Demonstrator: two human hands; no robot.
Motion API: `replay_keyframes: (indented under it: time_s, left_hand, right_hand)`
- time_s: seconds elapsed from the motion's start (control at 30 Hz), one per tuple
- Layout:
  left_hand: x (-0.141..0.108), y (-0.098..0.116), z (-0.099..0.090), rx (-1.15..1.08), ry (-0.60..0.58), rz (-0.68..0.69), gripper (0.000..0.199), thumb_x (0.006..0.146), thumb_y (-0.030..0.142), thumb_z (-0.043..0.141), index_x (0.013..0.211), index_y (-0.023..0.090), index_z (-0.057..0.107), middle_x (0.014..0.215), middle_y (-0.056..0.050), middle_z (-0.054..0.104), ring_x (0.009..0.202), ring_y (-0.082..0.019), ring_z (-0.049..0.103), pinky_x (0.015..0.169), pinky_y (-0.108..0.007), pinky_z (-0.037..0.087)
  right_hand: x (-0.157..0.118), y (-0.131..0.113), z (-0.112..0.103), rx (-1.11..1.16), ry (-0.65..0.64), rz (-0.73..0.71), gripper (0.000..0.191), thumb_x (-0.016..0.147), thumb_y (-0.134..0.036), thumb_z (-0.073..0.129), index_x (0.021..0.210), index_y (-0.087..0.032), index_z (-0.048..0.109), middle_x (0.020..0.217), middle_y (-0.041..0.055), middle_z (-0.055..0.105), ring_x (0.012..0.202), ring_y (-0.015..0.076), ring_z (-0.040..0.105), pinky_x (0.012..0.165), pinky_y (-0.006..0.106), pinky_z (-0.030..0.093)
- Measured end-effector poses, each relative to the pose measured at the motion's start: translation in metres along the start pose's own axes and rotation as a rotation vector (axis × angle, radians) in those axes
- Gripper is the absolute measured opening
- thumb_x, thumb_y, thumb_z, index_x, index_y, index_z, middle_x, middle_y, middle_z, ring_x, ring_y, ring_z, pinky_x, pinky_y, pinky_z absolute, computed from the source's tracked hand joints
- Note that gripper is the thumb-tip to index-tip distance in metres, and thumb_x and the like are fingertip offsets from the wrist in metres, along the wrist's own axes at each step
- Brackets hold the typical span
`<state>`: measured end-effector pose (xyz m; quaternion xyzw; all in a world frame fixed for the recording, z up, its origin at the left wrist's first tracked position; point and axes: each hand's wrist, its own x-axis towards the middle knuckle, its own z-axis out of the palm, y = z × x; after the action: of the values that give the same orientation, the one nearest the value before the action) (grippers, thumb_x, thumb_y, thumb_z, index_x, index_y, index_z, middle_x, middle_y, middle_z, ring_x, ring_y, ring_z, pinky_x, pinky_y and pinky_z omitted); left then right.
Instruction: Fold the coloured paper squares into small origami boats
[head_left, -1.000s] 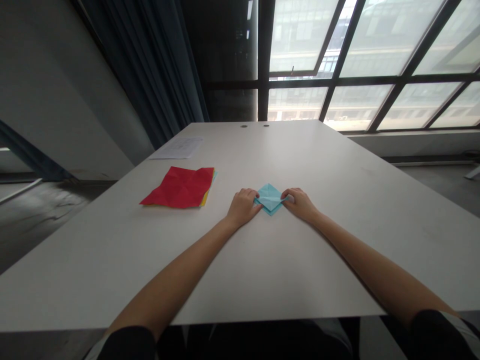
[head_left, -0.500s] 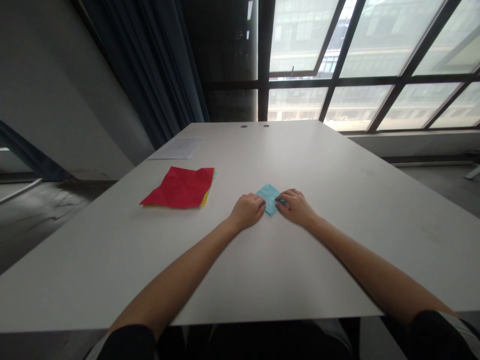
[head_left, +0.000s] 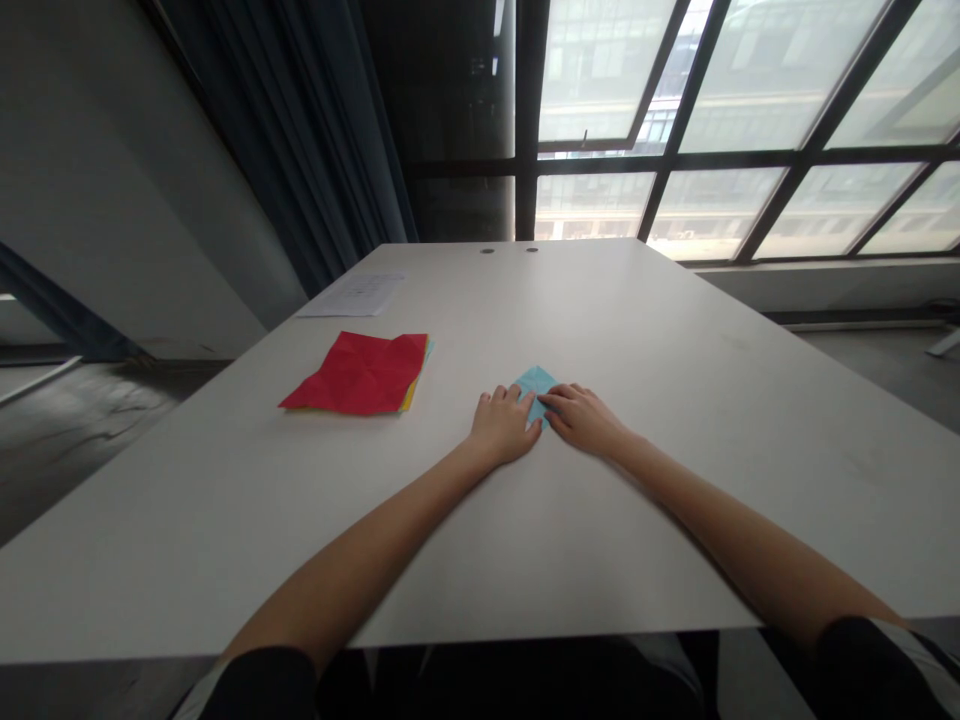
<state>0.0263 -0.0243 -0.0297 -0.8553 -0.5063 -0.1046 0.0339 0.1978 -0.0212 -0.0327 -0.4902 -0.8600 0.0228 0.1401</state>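
Note:
A small light blue folded paper [head_left: 535,377] lies on the white table between my two hands, its top corner pointing away from me. My left hand [head_left: 504,424] rests over its left side with the fingers spread and the thumb apart near the lower corner. On the other side, my right hand [head_left: 579,416] has its fingers drawn together on the paper's right part, pinching there. Both sets of fingertips nearly meet at the middle and cover much of the sheet.
Left of my hands is a stack of coloured paper, a creased red sheet [head_left: 367,374] on top with yellow and pale blue edges beneath. Farther back lies a printed white sheet [head_left: 352,296]. The white table [head_left: 480,560] reaches toward the windows; a blue curtain [head_left: 300,130] hangs behind it.
My left hand has shifted slightly right onto the paper, its fingers spreading from a curled grip. My right fingers have moved a little left, toward the paper's middle.

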Motion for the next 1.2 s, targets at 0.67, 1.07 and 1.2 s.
replay_keyframes:
  time_s: [0.67, 1.07, 1.2]
  left_hand:
    - [-0.011, 0.014, 0.005, 0.059, 0.020, -0.099, 0.050, 0.086, 0.040, 0.034, 0.126, 0.012, 0.043, 0.134, -0.015, 0.041, 0.127, -0.031, 0.027, 0.101, -0.052, 0.020]
    - [-0.030, 0.047, -0.002, 0.003, -0.172, -0.017, 0.061, 0.086, 0.051, 0.029, 0.132, 0.012, 0.035, 0.139, -0.021, 0.031, 0.126, -0.039, 0.028, 0.096, -0.056, 0.026]
    - [-0.030, 0.048, -0.002, 0.019, -0.202, -0.025, 0.060, 0.086, 0.052, 0.027, 0.132, 0.014, 0.035, 0.140, -0.021, 0.029, 0.127, -0.040, 0.026, 0.096, -0.058, 0.025]
  right_hand:
    - [-0.001, -0.003, -0.013, -0.200, 0.010, 0.168, 0.035, 0.082, -0.045, 0.045, 0.093, -0.019, 0.065, 0.089, 0.0103, 0.065, 0.088, 0.0226, 0.058, 0.080, 0.034, 0.034]
    - [0.020, 0.016, -0.015, -0.029, -0.013, 0.186, 0.032, 0.084, -0.041, 0.044, 0.100, -0.021, 0.063, 0.094, 0.0082, 0.065, 0.096, 0.0234, 0.052, 0.083, 0.035, 0.036]
    - [0.049, 0.015, -0.007, 0.021, 0.022, 0.149, 0.052, 0.082, -0.052, 0.042, 0.126, -0.024, 0.044, 0.128, 0.0105, 0.047, 0.118, 0.0308, 0.035, 0.092, 0.045, 0.032]
